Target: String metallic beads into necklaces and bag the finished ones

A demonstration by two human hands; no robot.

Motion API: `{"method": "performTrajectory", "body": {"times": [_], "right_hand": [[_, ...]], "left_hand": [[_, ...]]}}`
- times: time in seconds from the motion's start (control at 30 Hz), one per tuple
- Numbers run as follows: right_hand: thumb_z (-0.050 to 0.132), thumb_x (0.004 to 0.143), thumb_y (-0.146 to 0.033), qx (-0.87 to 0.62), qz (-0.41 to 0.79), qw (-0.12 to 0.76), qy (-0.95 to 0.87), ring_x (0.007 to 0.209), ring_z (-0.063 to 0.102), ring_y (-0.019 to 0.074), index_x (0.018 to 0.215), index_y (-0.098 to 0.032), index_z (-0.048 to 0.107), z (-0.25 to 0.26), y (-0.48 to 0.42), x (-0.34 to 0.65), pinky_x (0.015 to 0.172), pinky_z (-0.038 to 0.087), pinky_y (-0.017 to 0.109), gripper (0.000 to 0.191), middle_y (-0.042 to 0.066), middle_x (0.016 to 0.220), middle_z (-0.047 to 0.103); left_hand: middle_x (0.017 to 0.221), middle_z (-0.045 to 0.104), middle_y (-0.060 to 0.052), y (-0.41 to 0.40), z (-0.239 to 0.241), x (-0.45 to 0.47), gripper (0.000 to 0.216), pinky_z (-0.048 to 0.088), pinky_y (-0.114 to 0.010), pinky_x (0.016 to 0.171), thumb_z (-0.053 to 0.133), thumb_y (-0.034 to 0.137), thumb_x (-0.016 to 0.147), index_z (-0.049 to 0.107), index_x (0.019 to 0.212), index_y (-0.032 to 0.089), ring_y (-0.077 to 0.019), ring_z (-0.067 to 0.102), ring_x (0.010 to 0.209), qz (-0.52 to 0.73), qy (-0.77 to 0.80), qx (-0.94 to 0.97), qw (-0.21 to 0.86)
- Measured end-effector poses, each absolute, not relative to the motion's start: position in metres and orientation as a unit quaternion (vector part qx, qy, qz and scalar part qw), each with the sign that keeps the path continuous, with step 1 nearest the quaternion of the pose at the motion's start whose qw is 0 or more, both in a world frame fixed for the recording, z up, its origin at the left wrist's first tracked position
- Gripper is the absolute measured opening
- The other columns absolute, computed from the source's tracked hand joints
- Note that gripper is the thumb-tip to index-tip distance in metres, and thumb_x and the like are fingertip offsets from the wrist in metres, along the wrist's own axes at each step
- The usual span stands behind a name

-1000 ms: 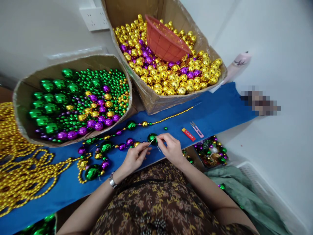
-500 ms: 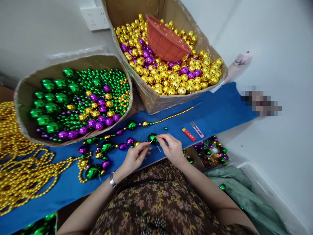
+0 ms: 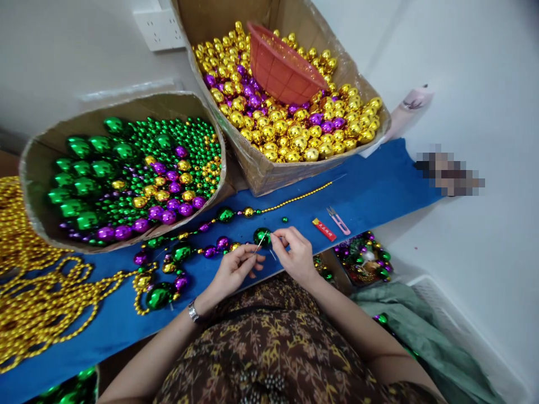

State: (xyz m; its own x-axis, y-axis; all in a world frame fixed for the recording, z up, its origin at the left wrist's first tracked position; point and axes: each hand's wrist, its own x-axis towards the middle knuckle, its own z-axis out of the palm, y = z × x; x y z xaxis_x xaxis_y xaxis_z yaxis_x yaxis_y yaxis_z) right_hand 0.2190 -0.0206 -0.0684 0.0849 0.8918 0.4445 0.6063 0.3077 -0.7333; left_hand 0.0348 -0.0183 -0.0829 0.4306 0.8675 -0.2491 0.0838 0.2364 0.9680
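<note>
My left hand pinches a thin, needle-like piece between thumb and fingertips, its upper end slanting toward the other hand. My right hand is closed in a pinch at that end; whatever lies between its fingertips is too small to make out. Just behind the fingertips, a big green bead rests on the blue cloth. Left of it runs a strand of purple beads, gold and green ones. Another strand, ending in small gold beads, stretches behind. A loose small green bead lies nearby.
Pink thread snips and a red packet lie to the right. Behind stand a carton of green, purple and gold beads and a carton of gold beads with a red basket. Gold bead chains heap at left.
The left hand's lower fingers have spread slightly. Both hands keep their pinch in nearly the same place, and the whole view has shifted a little.
</note>
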Motion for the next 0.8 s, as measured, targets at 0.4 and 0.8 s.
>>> {"method": "performTrajectory", "body": {"times": [0.4,0.8], "right_hand": [[0.049,0.093,-0.025,-0.572,0.127,0.460,-0.668,0.060,0.051,0.0134,0.077,-0.021,0.058,-0.0700,-0.0206,0.2195,0.061,0.041,0.027,0.018,-0.001,0.063,0.053],[0.050,0.092,-0.024,-0.565,0.124,0.458,-0.675,0.059,0.050,0.0131,0.076,-0.021,0.055,-0.0707,-0.0211,0.2187,0.060,0.040,0.026,0.018,-0.001,0.062,0.051]], "left_hand": [[0.096,0.073,-0.013,-0.0230,-0.0845,0.0391,0.041,0.057,-0.028,0.060,0.063,0.046,0.084,0.057,0.109,0.014,-0.0183,0.070,0.075,0.304,0.431,0.509,0.680],[0.096,0.073,-0.013,-0.0244,-0.0825,0.0398,0.041,0.059,-0.031,0.066,0.063,0.046,0.083,0.056,0.109,0.014,-0.0186,0.070,0.077,0.297,0.432,0.507,0.684]]}}
